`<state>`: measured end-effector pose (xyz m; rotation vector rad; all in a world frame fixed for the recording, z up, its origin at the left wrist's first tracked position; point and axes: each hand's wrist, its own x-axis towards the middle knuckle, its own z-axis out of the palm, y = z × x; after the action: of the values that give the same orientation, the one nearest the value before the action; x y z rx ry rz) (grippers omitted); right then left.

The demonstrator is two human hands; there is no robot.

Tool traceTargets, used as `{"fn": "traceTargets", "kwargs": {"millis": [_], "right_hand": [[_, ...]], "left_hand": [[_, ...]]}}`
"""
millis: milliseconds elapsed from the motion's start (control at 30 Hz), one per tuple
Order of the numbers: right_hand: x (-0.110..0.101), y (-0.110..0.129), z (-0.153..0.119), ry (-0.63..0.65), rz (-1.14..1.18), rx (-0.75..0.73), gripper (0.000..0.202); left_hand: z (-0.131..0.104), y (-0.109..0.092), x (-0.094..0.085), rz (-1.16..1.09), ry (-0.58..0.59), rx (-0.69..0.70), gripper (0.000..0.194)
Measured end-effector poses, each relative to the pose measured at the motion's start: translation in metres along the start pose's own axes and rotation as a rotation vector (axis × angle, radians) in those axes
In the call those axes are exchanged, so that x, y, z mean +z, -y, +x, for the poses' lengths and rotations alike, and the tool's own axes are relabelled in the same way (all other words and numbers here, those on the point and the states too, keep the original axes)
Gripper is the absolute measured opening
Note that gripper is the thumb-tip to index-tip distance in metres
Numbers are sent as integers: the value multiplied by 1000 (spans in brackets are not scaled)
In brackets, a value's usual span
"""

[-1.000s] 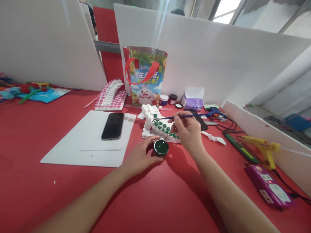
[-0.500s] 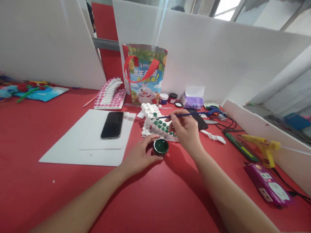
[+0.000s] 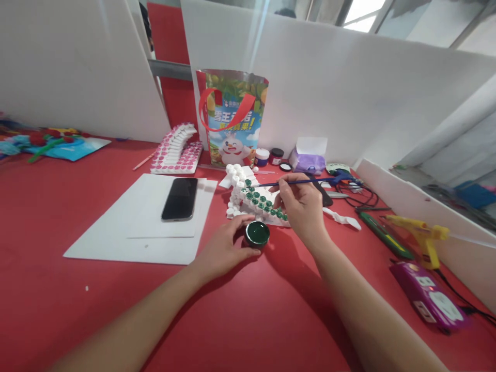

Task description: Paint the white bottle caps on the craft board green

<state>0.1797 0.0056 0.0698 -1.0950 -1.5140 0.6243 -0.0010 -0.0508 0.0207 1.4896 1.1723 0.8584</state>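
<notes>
My left hand (image 3: pixel 227 245) has its thumb and fingers curled around a small jar of dark green paint (image 3: pixel 257 235) on the table. In my right hand (image 3: pixel 300 204) is a thin blue paintbrush (image 3: pixel 306 181), held between thumb and fingers. The brush's tip points left and reaches the white model (image 3: pixel 237 181), which is built of small round white pieces. Rows of those pieces (image 3: pixel 263 204) are coloured green, and others are white. My right hand covers part of the model's right side.
On white boards (image 3: pixel 104 232) at left lies a black phone (image 3: pixel 180 199). Behind stand a pink-and-white model (image 3: pixel 178 152), a colourful bag (image 3: pixel 232 119), paint jars (image 3: pixel 261 156) and a purple tissue pack (image 3: pixel 309 161). At right are a yellow glue gun (image 3: pixel 420 230), green cutter (image 3: pixel 383 235) and purple power strip (image 3: pixel 426 294).
My right hand and the brush have shifted slightly right, uncovering more green pieces on the model's right. The left hand stays on the jar.
</notes>
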Motion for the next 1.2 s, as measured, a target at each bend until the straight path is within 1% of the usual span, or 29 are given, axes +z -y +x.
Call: {"fn": "traceTargets", "kwargs": {"millis": [167,300,467,633,800,1000,1200], "right_hand": [[0,1,-1,32,2,6,22],[-1,2,-1,-11,-29,-15,21],[-1,3,-2,16,-1,9,17],[-2,4,-3,-9,5,11,15],[-2,3,-3,10,-20,19,15],[-2,3,-4,-19,2,11,14],[-2,4,-4,-8,10,18,15]], "left_hand": [[0,2,-1,6,7,9,64],[-1,2,-1,13,5,3,66],[-1,0,-1,-7,9,-4,65],[0,-1,-1,18,10,-4,65],[0,0,0,-11,15,-6,66],[0,4,0,-5,21,5,68],[0,4,0,-3,21,3,66]]}}
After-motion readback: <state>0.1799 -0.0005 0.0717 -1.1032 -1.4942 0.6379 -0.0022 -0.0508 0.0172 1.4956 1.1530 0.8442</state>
